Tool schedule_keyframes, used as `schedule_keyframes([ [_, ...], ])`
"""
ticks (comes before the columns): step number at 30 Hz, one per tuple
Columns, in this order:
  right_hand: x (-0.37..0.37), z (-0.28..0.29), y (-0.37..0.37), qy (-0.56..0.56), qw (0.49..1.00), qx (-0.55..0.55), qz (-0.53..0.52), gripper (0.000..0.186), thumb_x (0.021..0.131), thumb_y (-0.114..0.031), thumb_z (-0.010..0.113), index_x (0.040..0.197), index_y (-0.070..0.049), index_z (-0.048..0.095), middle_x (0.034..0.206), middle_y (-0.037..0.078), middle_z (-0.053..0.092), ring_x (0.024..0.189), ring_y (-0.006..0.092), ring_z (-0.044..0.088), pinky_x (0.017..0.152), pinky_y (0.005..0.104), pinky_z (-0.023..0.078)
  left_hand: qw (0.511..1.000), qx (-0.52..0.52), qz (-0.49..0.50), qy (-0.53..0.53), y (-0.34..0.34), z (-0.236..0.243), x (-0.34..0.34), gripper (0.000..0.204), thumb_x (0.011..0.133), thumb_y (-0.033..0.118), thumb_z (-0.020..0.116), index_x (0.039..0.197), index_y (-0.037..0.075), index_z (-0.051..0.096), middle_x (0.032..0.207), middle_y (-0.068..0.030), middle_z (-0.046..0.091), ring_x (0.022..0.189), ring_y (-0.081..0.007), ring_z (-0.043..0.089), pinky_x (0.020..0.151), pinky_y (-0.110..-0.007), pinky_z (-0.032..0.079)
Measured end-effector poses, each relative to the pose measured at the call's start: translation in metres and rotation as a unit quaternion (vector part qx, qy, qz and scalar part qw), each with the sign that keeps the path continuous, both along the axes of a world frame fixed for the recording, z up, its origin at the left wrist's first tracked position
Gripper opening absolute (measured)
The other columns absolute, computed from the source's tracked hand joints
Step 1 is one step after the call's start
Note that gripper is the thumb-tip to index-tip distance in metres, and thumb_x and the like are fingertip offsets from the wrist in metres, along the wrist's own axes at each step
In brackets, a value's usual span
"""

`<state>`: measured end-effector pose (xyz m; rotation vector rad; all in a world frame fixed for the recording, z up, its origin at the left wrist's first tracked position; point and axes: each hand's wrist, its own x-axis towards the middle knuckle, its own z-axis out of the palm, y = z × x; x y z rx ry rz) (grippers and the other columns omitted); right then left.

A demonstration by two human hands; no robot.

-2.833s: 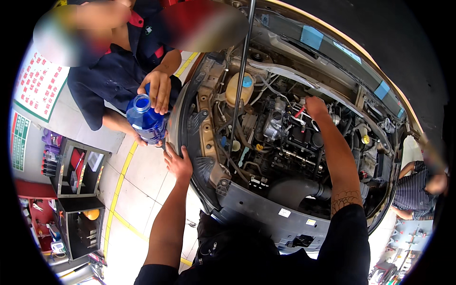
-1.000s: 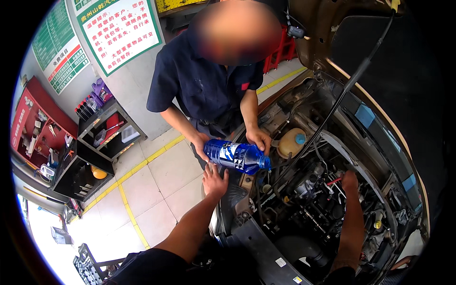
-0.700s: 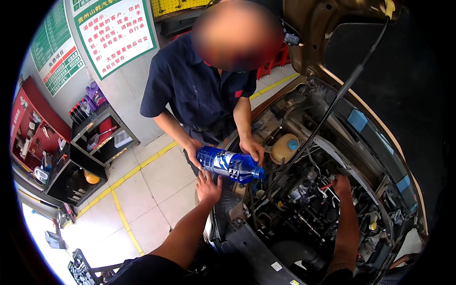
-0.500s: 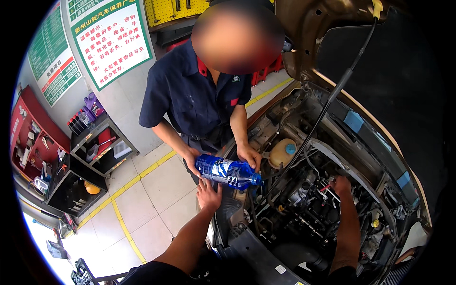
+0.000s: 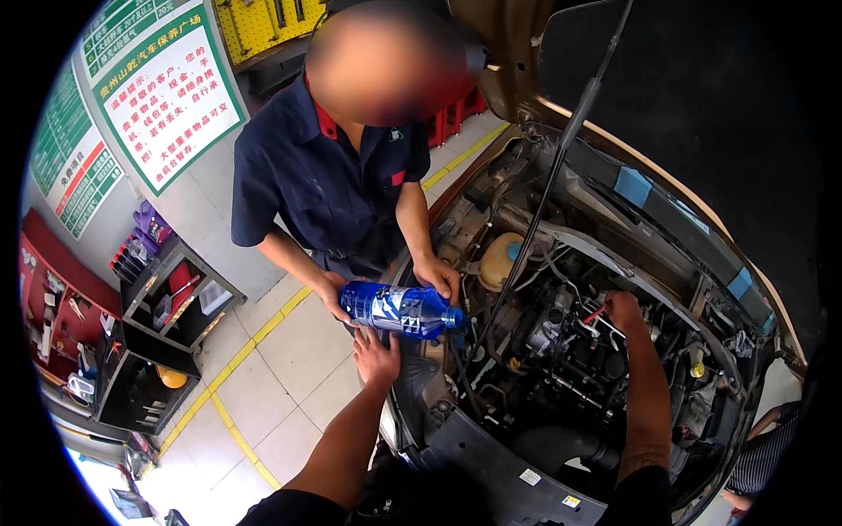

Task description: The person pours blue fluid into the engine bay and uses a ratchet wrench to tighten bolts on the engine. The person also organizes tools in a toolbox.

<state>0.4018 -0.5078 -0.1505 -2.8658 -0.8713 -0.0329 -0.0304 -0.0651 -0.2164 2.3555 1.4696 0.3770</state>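
My left hand (image 5: 375, 357), fingers apart, reaches just below a blue plastic bottle (image 5: 391, 308), near the car's front edge. A co-worker (image 5: 338, 193) holds the bottle sideways with both hands. My right hand (image 5: 623, 311) is in the engine bay (image 5: 553, 368), fingers curled round a red-handled tool (image 5: 594, 316) at the top of the engine. A translucent coolant tank (image 5: 495, 263) with a blue cap sits beyond the bottle, beside the black bonnet prop rod (image 5: 570, 131).
The raised bonnet (image 5: 658, 105) is at upper right. At left are a red cabinet (image 5: 61, 307), black shelving carts (image 5: 180, 289), posted signs (image 5: 167, 105) and tiled floor (image 5: 289, 386) with yellow lines. Another person (image 5: 763, 456) in stripes is at the lower right edge.
The co-worker's bottle, held upright earlier, now lies sideways in both hands. The view has swung toward the co-worker, then shifted slightly. My right hand stays in the engine bay.
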Motion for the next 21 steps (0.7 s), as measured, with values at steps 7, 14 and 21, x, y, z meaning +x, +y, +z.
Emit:
schedule_keyframes([
  [7, -0.009, 0.019, 0.025, 0.014, 0.996, -0.06, -0.058, 0.037, 0.095, -0.039, 0.071, 0.098, -0.002, 0.074, 0.099, 0.024, 0.074, 0.098, 0.0444, 0.071, 0.088, 0.053, 0.057, 1.0, 0.02, -0.005, 0.01, 0.01, -0.017, -0.003, 0.074, 0.102, 0.053, 0.053, 0.154, 0.002, 0.04, 0.159, -0.0262, 0.038, 0.137, -0.0466, 0.047, 0.11, -0.056, 0.043],
  [14, -0.011, 0.022, 0.018, 0.035, 0.998, -0.025, -0.045, 0.034, 0.096, -0.035, 0.069, 0.102, -0.002, 0.072, 0.107, 0.021, 0.075, 0.104, 0.0435, 0.071, 0.09, 0.0521, 0.057, 0.999, 0.034, -0.01, 0.0, 0.018, -0.029, 0.004, 0.072, 0.103, 0.058, 0.049, 0.155, 0.01, 0.039, 0.151, -0.0259, 0.045, 0.128, -0.0497, 0.053, 0.104, -0.06, 0.047],
  [21, -0.041, 0.054, 0.05, 0.048, 0.982, -0.086, -0.16, 0.025, 0.097, -0.024, 0.068, 0.101, 0.0, 0.073, 0.107, 0.021, 0.074, 0.106, 0.0432, 0.071, 0.09, 0.0533, 0.057, 1.0, 0.019, -0.007, -0.003, 0.015, -0.017, -0.001, 0.075, 0.104, 0.059, 0.048, 0.158, 0.01, 0.036, 0.152, -0.0263, 0.044, 0.13, -0.0504, 0.052, 0.104, -0.059, 0.047],
])
